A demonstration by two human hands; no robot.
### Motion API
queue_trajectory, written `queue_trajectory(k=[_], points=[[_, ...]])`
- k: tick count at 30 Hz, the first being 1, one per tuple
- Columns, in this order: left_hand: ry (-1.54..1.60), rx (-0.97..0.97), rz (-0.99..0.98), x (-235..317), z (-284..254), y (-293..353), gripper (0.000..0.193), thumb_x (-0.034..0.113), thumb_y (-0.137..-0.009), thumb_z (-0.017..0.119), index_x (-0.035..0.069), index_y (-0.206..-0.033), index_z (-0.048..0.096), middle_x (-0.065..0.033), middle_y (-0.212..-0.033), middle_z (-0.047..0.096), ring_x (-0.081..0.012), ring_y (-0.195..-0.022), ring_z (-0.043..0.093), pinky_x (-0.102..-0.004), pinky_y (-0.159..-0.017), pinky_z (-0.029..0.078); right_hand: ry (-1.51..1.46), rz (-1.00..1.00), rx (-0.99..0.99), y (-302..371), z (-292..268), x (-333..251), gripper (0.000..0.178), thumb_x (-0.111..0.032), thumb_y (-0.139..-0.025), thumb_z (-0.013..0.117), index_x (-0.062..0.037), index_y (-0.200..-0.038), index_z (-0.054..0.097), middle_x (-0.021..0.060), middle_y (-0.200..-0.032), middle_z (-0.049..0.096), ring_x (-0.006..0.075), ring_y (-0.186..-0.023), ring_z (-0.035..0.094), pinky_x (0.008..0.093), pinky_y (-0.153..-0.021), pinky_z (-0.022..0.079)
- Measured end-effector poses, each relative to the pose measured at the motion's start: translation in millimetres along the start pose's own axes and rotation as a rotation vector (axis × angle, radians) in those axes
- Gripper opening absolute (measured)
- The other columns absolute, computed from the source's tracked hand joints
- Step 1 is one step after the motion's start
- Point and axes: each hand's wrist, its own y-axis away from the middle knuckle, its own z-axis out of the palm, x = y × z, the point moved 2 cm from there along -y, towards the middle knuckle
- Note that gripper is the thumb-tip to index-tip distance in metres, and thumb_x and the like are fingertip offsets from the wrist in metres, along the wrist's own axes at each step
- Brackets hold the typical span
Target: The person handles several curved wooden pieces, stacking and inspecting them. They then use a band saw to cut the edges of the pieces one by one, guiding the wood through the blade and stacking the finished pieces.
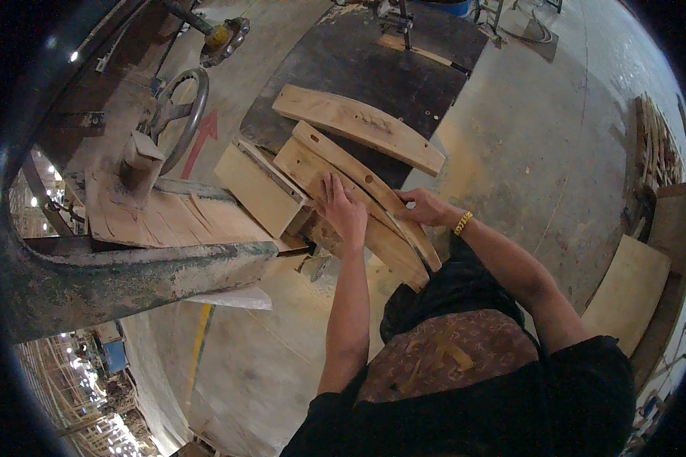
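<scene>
A narrow curved wooden piece with oval holes along its face lies beside a broader curved board, their long edges close together. My left hand rests on the broader board with its fingers stretched out flat. At the near part of the narrow piece, my right hand grips its outer edge between thumb and fingers. Just beyond lies another thick curved wooden piece with dark marks on it, on the black tabletop. A pale wooden block stands left of my left hand.
To the left is a large worn machine frame with a handwheel. A clamp stands at the table's far end. Thin wood strips and a leaning pale panel are at the right. A red arrow marks the floor.
</scene>
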Motion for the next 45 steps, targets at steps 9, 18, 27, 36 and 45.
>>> queue_trajectory(k=[9,18,27,36,45], points=[[0.032,0.017,-0.008,1,3,-1,0.039,0.009,-0.089,0.041,0.002,-0.127,0.049,-0.0098,-0.141,0.04,-0.027,-0.133,0.032,-0.0565,-0.104,0.021,0.018,0.086,-0.031,1,-3,-1,0.05,-0.027,-0.083,0.064,-0.0045,-0.126,0.053,0.0096,-0.095,0.068,0.0135,-0.074,0.059,0.0318,-0.071,0.049],[0.025,0.016,0.008,8,0,1,0.039,0.01,-0.089,0.041,0.003,-0.127,0.049,-0.0104,-0.14,0.04,-0.0271,-0.133,0.032,-0.0565,-0.105,0.019,0.027,0.007,0.005,3,-4,1,0.049,-0.028,-0.084,0.064,-0.0033,-0.124,0.053,0.0098,-0.095,0.068,0.0128,-0.074,0.059,0.0307,-0.071,0.049],[0.02,0.018,0.011,1,0,-1,0.042,0.01,-0.088,0.043,0.004,-0.129,0.048,-0.0095,-0.141,0.04,-0.0276,-0.133,0.032,-0.0566,-0.105,0.018,0.049,0.058,-0.017,1,-4,-6,0.049,-0.026,-0.083,0.065,-0.0032,-0.125,0.053,0.0074,-0.093,0.067,0.0116,-0.072,0.058,0.0306,-0.068,0.05],[0.05,0.002,-0.002,8,0,0,0.042,0.009,-0.087,0.043,0.004,-0.129,0.048,-0.0086,-0.142,0.039,-0.0272,-0.134,0.031,-0.0597,-0.103,0.019,0.015,0.022,-0.034,-1,-3,7,0.067,-0.041,-0.081,0.063,-0.0003,-0.131,0.045,0.0229,-0.104,0.063,0.0279,-0.09,0.063,0.0385,-0.082,0.046],[0.02,0.007,-0.01,6,-1,1,0.041,0.011,-0.089,0.042,0.005,-0.129,0.047,-0.008,-0.142,0.038,-0.0264,-0.134,0.031,-0.0604,-0.103,0.018,-0.034,0.055,-0.047,2,-5,-3,0.059,-0.038,-0.081,0.065,-0.0037,-0.127,0.051,0.0183,-0.094,0.067,0.0197,-0.075,0.062,0.0354,-0.073,0.048]])
